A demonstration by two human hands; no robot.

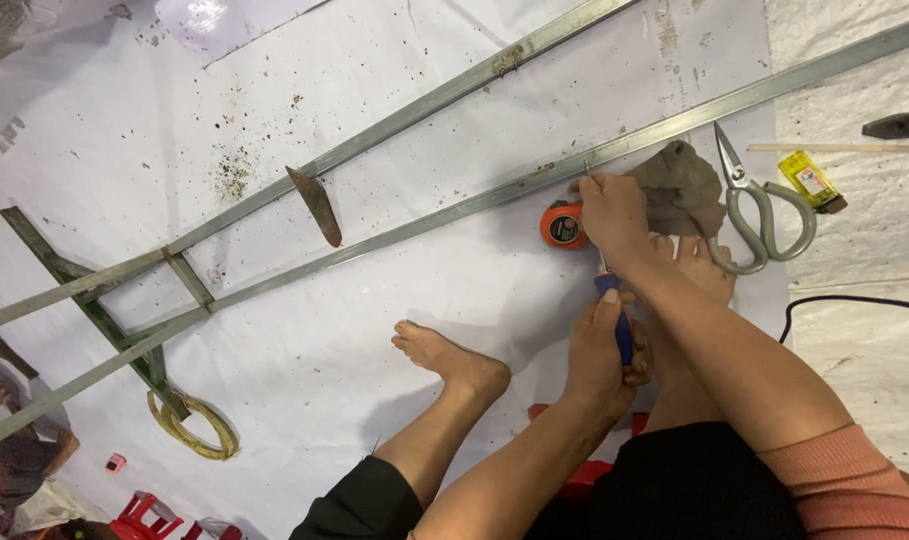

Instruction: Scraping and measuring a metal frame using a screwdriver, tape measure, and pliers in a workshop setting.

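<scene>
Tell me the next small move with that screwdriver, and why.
Probably press and turn the screwdriver: the left hand grips its blue handle, the right hand pinches the shaft, and the tip already sits against the metal rail beside the orange tape measure.

makeshift floor workshop, white tarp [394, 330], long metal channels [454, 95], tin snips [764, 205], tape measure [562, 225]

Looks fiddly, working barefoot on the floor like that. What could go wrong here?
The screwdriver tip, steadied by the right hand against the metal rail, could slip and jab those fingers. The bare foot lies close to the rail's edges and could get scraped if the frame shifts. The snips lie open-handled by the other foot, easy to knock.
</scene>
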